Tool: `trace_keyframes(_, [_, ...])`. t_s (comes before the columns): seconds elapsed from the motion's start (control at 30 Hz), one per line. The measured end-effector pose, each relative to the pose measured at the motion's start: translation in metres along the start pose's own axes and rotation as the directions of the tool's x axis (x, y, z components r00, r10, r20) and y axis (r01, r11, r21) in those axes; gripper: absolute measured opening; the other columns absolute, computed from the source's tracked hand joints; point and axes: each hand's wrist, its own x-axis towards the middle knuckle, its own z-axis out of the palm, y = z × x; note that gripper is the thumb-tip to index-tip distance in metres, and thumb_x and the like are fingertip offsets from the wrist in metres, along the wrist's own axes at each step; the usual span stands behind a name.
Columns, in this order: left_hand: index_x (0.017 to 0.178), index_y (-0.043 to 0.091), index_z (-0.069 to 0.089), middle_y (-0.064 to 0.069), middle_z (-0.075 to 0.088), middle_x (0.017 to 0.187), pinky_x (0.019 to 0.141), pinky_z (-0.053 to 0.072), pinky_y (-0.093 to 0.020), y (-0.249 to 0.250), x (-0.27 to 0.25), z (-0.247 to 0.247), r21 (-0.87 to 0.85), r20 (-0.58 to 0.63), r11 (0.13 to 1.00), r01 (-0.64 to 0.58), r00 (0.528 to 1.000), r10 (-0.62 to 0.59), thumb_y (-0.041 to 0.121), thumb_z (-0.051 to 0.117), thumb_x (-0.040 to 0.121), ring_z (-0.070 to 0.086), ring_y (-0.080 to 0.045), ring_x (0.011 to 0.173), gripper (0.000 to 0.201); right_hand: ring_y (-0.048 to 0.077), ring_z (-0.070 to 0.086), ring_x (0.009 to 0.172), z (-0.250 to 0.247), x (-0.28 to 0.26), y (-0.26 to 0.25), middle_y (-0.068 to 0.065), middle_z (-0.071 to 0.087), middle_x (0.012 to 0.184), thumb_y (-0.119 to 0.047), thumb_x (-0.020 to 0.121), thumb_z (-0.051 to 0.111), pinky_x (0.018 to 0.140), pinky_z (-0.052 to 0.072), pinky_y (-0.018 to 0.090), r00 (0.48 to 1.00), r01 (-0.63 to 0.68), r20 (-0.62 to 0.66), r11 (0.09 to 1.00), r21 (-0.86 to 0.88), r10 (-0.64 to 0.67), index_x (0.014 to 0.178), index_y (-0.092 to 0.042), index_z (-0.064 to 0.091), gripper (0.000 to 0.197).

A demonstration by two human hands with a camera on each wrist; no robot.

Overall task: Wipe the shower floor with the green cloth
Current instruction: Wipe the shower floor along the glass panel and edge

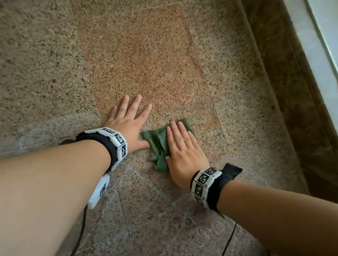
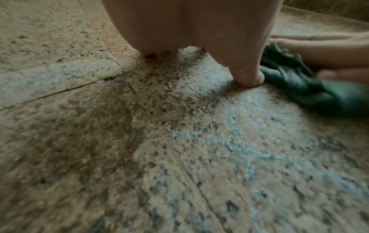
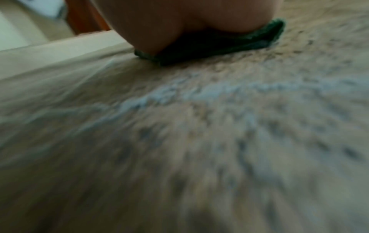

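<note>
Both forearms reach in from the near edge of the head view, each with a band [image 1: 116,142] of black-and-white markers at the wrist, and thin cables [image 1: 73,254] trail back along the floor [image 1: 145,53] under them. Pale wet streaks lie on the speckled stone just behind the wrists. Ahead of these, the right hand [image 1: 184,153] lies flat on the cloth [image 1: 158,144], fingers straight and together, palm pressing it to the floor; the right wrist view, much blurred, shows the heel of the palm on a dark green fold [image 3: 209,45]. Crumpled cloth spills out on the thumb side of this hand and shows a little past its fingertips. Left of it, the left hand [image 1: 130,121] rests palm down on bare stone, fingers spread and straight, holding nothing; its thumb tip [image 2: 251,78] sits just beside the cloth's edge [image 2: 299,82]. Beyond the fingertips lies a redder slab. Far to the right runs a brown raised kerb [image 1: 287,73] with a pale strip past it.
</note>
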Motion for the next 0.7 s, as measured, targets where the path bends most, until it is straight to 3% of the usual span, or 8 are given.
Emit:
trace_keyframes(0.13, [0.148,0.035,-0.029,0.002,-0.047,0.148,0.118,-0.009,-0.047,-0.002,0.001,0.001,0.013,0.006,1.0,-0.001,1.0,0.001,0.069,0.053,0.085,-0.036,-0.029,0.141,0.109,0.021,-0.017,0.149,0.027,-0.046,0.002,0.004,-0.014,0.161,-0.035,0.097,0.029,0.121,-0.004,0.04,0.987,0.134,0.098,0.988,-0.072,-0.127,0.155,-0.01,-0.004,0.072])
trace_keyframes(0.23, [0.148,0.036,-0.029,0.002,-0.045,0.15,0.118,-0.008,-0.047,-0.002,0.001,0.0,0.012,0.002,1.0,0.001,1.0,-0.001,0.072,0.053,0.083,-0.035,-0.029,0.142,0.11,0.018,-0.02,0.148,0.031,-0.074,0.015,0.001,-0.02,0.16,-0.037,0.099,0.028,0.119,-0.006,0.038,0.997,0.009,0.079,1.0,-0.024,-0.007,0.155,-0.014,-0.007,0.07])
trace_keyframes(0.3, [0.149,0.036,-0.026,0.001,-0.043,0.152,0.118,-0.007,-0.047,0.0,0.0,0.0,0.014,-0.005,1.0,0.019,1.0,-0.018,0.071,0.055,0.083,-0.033,-0.029,0.143,0.111,0.017,-0.031,0.143,0.024,-0.081,0.041,-0.001,-0.034,0.154,-0.039,0.102,0.024,0.119,-0.015,0.035,0.977,-0.205,0.06,0.978,0.035,0.203,0.152,-0.017,-0.02,0.071])
trace_keyframes(0.4, [0.15,0.035,-0.026,0.001,-0.042,0.153,0.119,-0.006,-0.048,0.004,-0.001,0.001,0.018,-0.012,0.999,0.036,0.999,-0.035,0.07,0.056,0.083,-0.031,-0.029,0.144,0.11,0.024,-0.021,0.148,0.001,-0.07,0.109,0.01,-0.021,0.16,-0.037,0.102,0.026,0.121,-0.01,0.037,0.815,-0.562,-0.062,0.812,0.156,0.576,0.153,-0.008,-0.014,0.071])
trace_keyframes(0.47, [0.15,0.034,-0.026,0.0,-0.042,0.152,0.118,-0.006,-0.048,0.007,-0.001,0.001,0.013,-0.013,0.999,0.045,0.999,-0.045,0.07,0.056,0.083,-0.031,-0.03,0.144,0.111,0.032,-0.007,0.15,-0.012,-0.05,0.145,0.019,-0.006,0.162,-0.033,0.101,0.033,0.121,-0.003,0.039,0.717,-0.659,-0.131,0.727,0.195,0.685,0.154,0.001,-0.004,0.072])
trace_keyframes(0.57, [0.151,0.029,-0.024,-0.002,-0.041,0.153,0.119,-0.005,-0.05,0.013,-0.001,0.003,-0.016,-0.02,0.998,0.067,0.998,-0.068,0.072,0.057,0.081,-0.03,-0.032,0.144,0.115,0.034,-0.001,0.149,-0.027,-0.019,0.145,0.023,0.002,0.161,-0.032,0.1,0.038,0.119,-0.001,0.039,0.586,-0.744,-0.165,0.607,0.278,0.793,0.153,0.005,0.001,0.074])
trace_keyframes(0.63, [0.152,0.028,-0.022,-0.002,-0.04,0.154,0.119,-0.004,-0.051,0.016,-0.001,0.004,-0.029,-0.03,0.997,0.076,0.997,-0.077,0.07,0.059,0.081,-0.028,-0.032,0.145,0.116,0.035,-0.006,0.149,-0.03,-0.008,0.122,0.024,-0.005,0.161,-0.035,0.099,0.033,0.121,-0.003,0.04,0.618,-0.742,-0.115,0.625,0.241,0.778,0.152,0.005,-0.003,0.076])
trace_keyframes(0.7, [0.152,0.028,-0.022,-0.002,-0.04,0.154,0.12,-0.004,-0.05,0.017,-0.001,0.003,-0.028,-0.033,0.997,0.073,0.997,-0.074,0.07,0.059,0.081,-0.028,-0.031,0.145,0.115,0.034,-0.02,0.147,-0.022,-0.007,0.082,0.021,-0.022,0.158,-0.039,0.098,0.024,0.121,-0.007,0.044,0.774,-0.617,-0.069,0.775,0.138,0.629,0.15,0.003,-0.015,0.077])
